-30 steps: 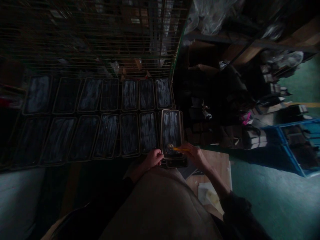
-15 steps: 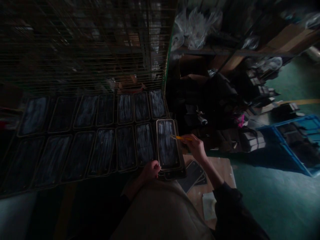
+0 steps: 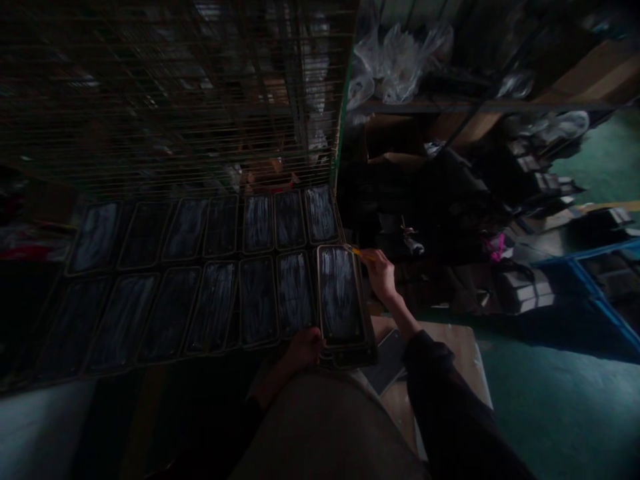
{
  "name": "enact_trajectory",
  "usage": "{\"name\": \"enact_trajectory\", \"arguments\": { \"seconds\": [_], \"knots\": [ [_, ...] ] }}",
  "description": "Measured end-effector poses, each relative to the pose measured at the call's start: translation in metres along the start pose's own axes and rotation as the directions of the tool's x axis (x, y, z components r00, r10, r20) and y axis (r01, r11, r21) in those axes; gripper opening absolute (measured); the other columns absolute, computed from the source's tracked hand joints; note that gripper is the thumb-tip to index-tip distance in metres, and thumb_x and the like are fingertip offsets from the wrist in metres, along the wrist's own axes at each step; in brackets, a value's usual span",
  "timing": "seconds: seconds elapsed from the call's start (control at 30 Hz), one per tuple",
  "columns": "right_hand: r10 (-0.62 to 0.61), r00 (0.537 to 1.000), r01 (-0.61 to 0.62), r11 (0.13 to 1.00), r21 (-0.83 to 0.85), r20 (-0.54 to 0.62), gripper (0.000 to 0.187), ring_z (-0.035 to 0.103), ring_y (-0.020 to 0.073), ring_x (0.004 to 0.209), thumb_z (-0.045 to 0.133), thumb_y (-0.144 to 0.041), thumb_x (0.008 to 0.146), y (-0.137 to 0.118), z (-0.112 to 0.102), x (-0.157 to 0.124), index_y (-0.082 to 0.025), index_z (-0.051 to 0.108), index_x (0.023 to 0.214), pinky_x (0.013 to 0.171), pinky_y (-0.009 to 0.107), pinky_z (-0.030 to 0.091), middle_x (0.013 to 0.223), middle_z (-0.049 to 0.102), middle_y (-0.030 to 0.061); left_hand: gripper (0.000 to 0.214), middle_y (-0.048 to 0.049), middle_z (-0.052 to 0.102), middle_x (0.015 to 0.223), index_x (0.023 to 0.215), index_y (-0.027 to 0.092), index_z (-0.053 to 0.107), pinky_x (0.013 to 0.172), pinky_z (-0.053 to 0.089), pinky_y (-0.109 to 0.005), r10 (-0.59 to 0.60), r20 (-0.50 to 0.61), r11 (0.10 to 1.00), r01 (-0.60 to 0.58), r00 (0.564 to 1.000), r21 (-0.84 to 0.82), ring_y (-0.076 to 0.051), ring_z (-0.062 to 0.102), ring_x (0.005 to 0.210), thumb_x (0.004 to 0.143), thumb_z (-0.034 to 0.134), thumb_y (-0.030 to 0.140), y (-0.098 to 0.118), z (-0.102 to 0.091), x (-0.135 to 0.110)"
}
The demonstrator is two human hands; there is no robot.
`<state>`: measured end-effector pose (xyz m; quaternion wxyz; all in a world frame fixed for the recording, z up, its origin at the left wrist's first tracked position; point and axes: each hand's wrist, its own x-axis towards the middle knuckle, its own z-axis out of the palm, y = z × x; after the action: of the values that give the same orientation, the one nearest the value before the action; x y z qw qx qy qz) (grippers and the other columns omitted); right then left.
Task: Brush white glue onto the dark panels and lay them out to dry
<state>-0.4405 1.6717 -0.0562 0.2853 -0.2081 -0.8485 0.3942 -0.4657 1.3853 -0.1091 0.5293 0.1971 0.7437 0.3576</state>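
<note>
A dark rectangular panel with a pale rim [image 3: 341, 295] tops a small stack in front of me, its face streaked white. My left hand [image 3: 303, 349] is closed on the stack's near left corner. My right hand [image 3: 381, 273] pinches a small yellow-handled brush [image 3: 357, 251], whose tip sits at the panel's far right corner. Two rows of several similar streaked panels [image 3: 215, 267] lie side by side to the left.
A wire-mesh rack [image 3: 175, 100] stands behind the panels. Shelves with plastic bags and dark goods [image 3: 450, 167] fill the right. A blue crate [image 3: 600, 280] sits on the green floor. A wooden board [image 3: 450, 373] lies by my right arm.
My right hand moved the brush from the panel's near end up to its far right corner. My left hand stayed on the stack's near corner.
</note>
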Motion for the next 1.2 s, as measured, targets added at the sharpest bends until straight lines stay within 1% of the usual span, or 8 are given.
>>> {"name": "enact_trajectory", "arguments": {
  "seconds": [0.2,0.33,0.43,0.53,0.63,0.87,1.03,1.2],
  "knots": [
    [0.009,0.980,-0.003,1.000,-0.029,0.198,0.019,0.063,0.0196,0.083,0.045,-0.024,0.094,-0.020,-0.013,-0.044,-0.020,0.063,0.099,0.074,0.031,0.051,0.092,0.063,0.0073,0.022,0.0053,0.052,0.047,0.067,0.021,0.045,0.045,0.035,-0.021,0.017,-0.023,1.000,-0.017,1.000,-0.005,-0.012,0.056,0.044,0.078,0.055,0.037,0.005,0.000,-0.005],
    [0.070,0.919,-0.116,0.989,0.095,0.389,0.014,0.065,0.0178,0.075,0.051,-0.026,0.092,-0.038,-0.029,-0.054,-0.020,0.063,0.096,0.066,0.028,0.053,0.087,0.066,0.0050,0.024,0.0064,0.050,0.045,0.069,0.021,0.044,0.044,0.034,-0.021,0.002,-0.012,0.994,-0.003,1.000,-0.106,-0.012,0.055,0.042,0.077,0.055,0.040,0.002,0.002,-0.004],
    [0.090,0.943,-0.152,0.973,0.175,0.321,0.015,0.066,0.0176,0.078,0.052,-0.030,0.093,-0.044,-0.024,-0.035,-0.020,0.063,0.099,0.067,0.027,0.054,0.091,0.066,0.0054,0.024,0.0056,0.053,0.046,0.071,0.021,0.045,0.043,0.034,-0.021,-0.030,-0.013,0.991,0.028,0.999,-0.134,-0.012,0.054,0.042,0.077,0.056,0.042,0.000,0.004,-0.003],
    [-0.011,0.990,-0.012,0.987,0.158,0.144,0.015,0.065,0.0190,0.088,0.053,-0.031,0.093,-0.045,-0.004,-0.009,-0.020,0.064,0.098,0.077,0.029,0.053,0.096,0.065,0.0065,0.026,0.0049,0.054,0.045,0.071,0.021,0.046,0.043,0.034,-0.021,-0.047,-0.023,0.993,0.044,0.999,-0.105,-0.012,0.053,0.040,0.077,0.055,0.044,0.001,0.004,-0.003],
    [-0.120,0.988,0.103,0.980,0.168,0.094,0.017,0.063,0.0192,0.092,0.049,-0.027,0.095,-0.040,0.019,0.004,-0.020,0.064,0.100,0.082,0.030,0.051,0.097,0.064,0.0069,0.025,0.0052,0.053,0.044,0.071,0.021,0.046,0.043,0.034,-0.021,-0.047,-0.019,0.995,0.045,0.999,-0.090,-0.012,0.052,0.040,0.078,0.054,0.044,0.001,0.004,-0.003],
    [-0.226,0.943,0.197,0.971,0.138,0.244,0.023,0.064,0.0179,0.097,0.043,-0.021,0.096,-0.014,0.039,-0.001,-0.023,0.063,0.107,0.086,0.030,0.052,0.110,0.062,0.0073,0.024,0.0065,0.050,0.043,0.069,0.022,0.045,0.042,0.035,-0.022,-0.010,-0.070,0.993,0.002,0.997,-0.118,-0.013,0.053,0.039,0.078,0.054,0.042,-0.008,0.009,0.002],
    [-0.163,0.968,0.153,0.986,0.065,0.190,0.024,0.063,0.0194,0.100,0.042,-0.017,0.095,-0.005,0.036,-0.007,-0.022,0.062,0.107,0.087,0.031,0.052,0.109,0.062,0.0084,0.021,0.0064,0.049,0.044,0.068,0.022,0.045,0.043,0.035,-0.022,-0.019,-0.078,0.993,0.010,0.997,-0.116,-0.013,0.053,0.040,0.079,0.053,0.037,-0.003,0.011,-0.001],
    [-0.170,0.934,0.142,0.984,0.111,0.314,0.024,0.063,0.0184,0.100,0.042,-0.018,0.096,-0.019,0.021,-0.032,-0.022,0.061,0.110,0.086,0.030,0.052,0.109,0.062,0.0077,0.021,0.0042,0.055,0.047,0.069,0.021,0.048,0.047,0.036,-0.023,0.003,-0.094,0.999,-0.007,0.996,-0.041,-0.014,0.056,0.044,0.079,0.054,0.039,0.004,0.007,-0.005]
  ]
}}
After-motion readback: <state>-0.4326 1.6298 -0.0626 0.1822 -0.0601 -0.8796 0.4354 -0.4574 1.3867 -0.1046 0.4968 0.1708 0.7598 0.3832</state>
